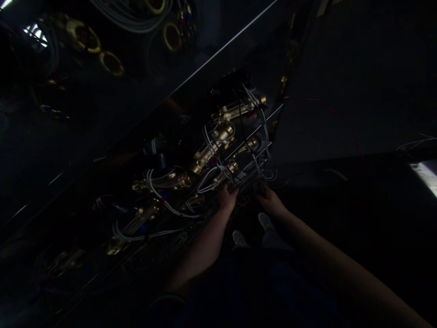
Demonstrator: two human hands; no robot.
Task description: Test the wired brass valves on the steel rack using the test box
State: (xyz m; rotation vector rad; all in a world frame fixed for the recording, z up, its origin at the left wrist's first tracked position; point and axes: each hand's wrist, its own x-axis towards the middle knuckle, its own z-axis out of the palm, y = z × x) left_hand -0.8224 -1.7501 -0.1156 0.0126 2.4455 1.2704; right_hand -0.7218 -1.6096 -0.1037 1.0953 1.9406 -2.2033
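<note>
The picture is very dark. My left hand is closed at the near edge of a group of brass pipe fittings with bundled pale cables, beside thin metal rods. My right hand is a little to its right, fingers curled at a dark shape. What either hand grips is lost in shadow. Ahead of the hands lie a brass fitting and another brass fitting, with pale cables looped over them.
More brass fittings with a pale cable loop lie to the left. Brass rings and coiled cables are at the upper left, beyond a bright straight edge. A thin red wire runs at the right. My shoes stand below.
</note>
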